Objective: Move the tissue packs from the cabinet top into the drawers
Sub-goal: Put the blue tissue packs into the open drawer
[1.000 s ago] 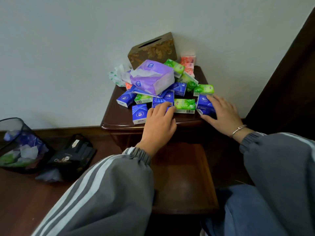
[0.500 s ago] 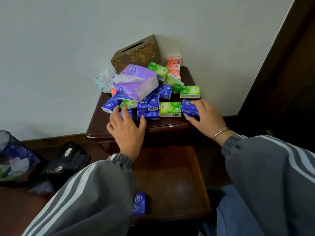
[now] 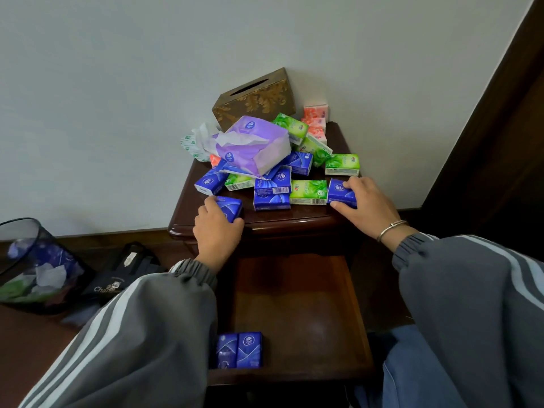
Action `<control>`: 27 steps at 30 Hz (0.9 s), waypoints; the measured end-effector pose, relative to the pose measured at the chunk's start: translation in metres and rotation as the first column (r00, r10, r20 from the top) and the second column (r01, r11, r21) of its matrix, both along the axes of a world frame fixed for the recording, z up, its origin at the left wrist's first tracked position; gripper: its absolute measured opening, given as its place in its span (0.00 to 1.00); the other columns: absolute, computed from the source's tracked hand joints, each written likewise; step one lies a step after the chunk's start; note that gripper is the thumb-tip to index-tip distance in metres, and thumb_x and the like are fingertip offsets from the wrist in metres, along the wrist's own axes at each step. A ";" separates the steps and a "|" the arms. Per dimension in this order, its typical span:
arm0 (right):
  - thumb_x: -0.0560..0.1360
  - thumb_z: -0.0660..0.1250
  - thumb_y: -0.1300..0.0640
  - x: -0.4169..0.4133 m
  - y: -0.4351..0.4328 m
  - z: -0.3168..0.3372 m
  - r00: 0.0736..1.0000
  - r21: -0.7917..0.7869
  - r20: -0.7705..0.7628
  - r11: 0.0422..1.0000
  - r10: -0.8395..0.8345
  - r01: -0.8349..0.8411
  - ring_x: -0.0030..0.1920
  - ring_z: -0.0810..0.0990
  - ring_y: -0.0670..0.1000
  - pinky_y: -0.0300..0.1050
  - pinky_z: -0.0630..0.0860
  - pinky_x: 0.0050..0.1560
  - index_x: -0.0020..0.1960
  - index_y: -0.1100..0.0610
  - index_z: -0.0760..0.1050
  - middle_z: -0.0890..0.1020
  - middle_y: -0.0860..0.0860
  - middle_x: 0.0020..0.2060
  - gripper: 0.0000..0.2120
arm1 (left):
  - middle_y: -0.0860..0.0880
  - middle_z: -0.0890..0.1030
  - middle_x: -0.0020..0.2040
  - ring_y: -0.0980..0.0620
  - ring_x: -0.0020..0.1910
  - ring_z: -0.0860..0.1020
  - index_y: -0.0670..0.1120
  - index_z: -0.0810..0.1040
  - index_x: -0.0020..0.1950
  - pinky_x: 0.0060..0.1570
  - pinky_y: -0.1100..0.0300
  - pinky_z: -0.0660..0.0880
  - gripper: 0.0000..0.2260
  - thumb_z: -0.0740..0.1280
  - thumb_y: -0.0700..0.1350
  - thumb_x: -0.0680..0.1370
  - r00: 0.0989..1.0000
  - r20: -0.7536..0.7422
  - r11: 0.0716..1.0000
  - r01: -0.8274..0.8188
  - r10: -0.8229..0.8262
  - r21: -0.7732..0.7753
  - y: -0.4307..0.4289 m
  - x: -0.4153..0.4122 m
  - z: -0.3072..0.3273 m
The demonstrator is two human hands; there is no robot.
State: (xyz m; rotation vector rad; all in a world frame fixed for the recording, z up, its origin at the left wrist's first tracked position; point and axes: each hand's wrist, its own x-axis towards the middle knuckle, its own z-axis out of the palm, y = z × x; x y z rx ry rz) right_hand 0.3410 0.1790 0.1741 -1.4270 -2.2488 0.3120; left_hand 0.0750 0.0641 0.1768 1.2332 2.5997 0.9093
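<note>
The drawer (image 3: 309,313) floor is open right of two blue packs (image 3: 240,350); piled packs (image 3: 265,160) crowd the cabinet top (image 3: 294,217).

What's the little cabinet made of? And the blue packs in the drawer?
The cabinet looks like dark wood with a glossy varnish: light glints off its top. The blue packs seem wrapped in thin plastic film, since they shine, though I can't be sure.

- this is looking like a home, perhaps a bedroom.
- a dark wooden cabinet (image 3: 265,224) is standing against a plain white wall (image 3: 117,83).
- a mesh waste bin (image 3: 35,260) is sitting on the floor (image 3: 26,343) beside it.
</note>
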 end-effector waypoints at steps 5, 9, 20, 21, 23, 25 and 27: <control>0.73 0.67 0.44 -0.004 -0.003 -0.006 0.998 -0.018 -0.069 1.000 -0.013 0.011 0.59 0.73 0.55 0.48 0.76 0.47 0.59 0.54 0.67 0.71 0.54 0.61 0.22 | 0.38 0.67 0.68 0.39 0.67 0.66 0.38 0.60 0.73 0.67 0.49 0.62 0.35 0.71 0.43 0.70 1.000 -0.004 0.983 -0.003 0.004 0.183 0.000 -0.036 0.012; 0.72 0.68 0.46 -0.006 -0.004 -0.012 0.993 0.018 -0.111 0.999 -0.039 0.041 0.55 0.74 0.56 0.49 0.75 0.45 0.59 0.55 0.67 0.72 0.55 0.59 0.21 | 0.39 0.66 0.69 0.39 0.67 0.66 0.39 0.60 0.74 0.68 0.49 0.63 0.36 0.71 0.44 0.69 1.000 -0.010 0.990 0.006 -0.005 0.143 0.023 -0.065 0.022; 0.71 0.71 0.51 -0.004 -0.002 -0.020 0.997 0.084 -0.075 0.996 -0.028 0.034 0.58 0.72 0.57 0.50 0.71 0.53 0.62 0.60 0.67 0.71 0.58 0.58 0.25 | 0.44 0.76 0.53 0.42 0.51 0.77 0.48 0.65 0.54 0.55 0.45 0.75 0.27 0.75 0.57 0.66 0.989 0.071 0.982 0.137 -0.128 -0.134 0.066 -0.098 0.013; 0.71 0.71 0.51 -0.003 -0.002 -0.020 0.997 0.084 -0.069 0.996 -0.027 0.033 0.58 0.72 0.57 0.49 0.71 0.53 0.62 0.59 0.67 0.71 0.57 0.58 0.25 | 0.45 0.77 0.53 0.42 0.51 0.77 0.49 0.65 0.55 0.55 0.45 0.75 0.28 0.75 0.57 0.65 0.987 0.078 0.980 0.153 -0.144 -0.125 0.067 -0.100 0.012; 0.71 0.71 0.51 -0.003 -0.002 -0.019 0.997 0.083 -0.068 0.996 -0.030 0.035 0.57 0.72 0.56 0.48 0.71 0.52 0.62 0.59 0.67 0.71 0.57 0.58 0.24 | 0.48 0.77 0.55 0.44 0.54 0.77 0.49 0.66 0.61 0.59 0.44 0.73 0.33 0.77 0.58 0.63 0.978 0.094 0.974 0.197 -0.187 -0.114 0.067 -0.101 0.012; 0.70 0.72 0.52 -0.004 -0.001 -0.018 0.997 0.073 -0.074 0.997 -0.031 0.037 0.58 0.72 0.56 0.48 0.71 0.51 0.61 0.59 0.67 0.71 0.57 0.58 0.25 | 0.49 0.77 0.57 0.45 0.57 0.76 0.50 0.67 0.63 0.60 0.43 0.72 0.36 0.77 0.60 0.62 0.971 0.105 0.968 0.225 -0.213 -0.114 0.069 -0.101 0.011; 0.70 0.72 0.52 -0.004 -0.001 -0.017 0.996 0.061 -0.081 0.998 -0.029 0.034 0.58 0.72 0.56 0.47 0.71 0.50 0.61 0.58 0.67 0.72 0.57 0.58 0.25 | 0.49 0.77 0.54 0.44 0.55 0.77 0.50 0.68 0.57 0.59 0.43 0.72 0.30 0.75 0.62 0.64 0.980 0.054 0.974 0.196 -0.191 -0.112 0.070 -0.095 0.010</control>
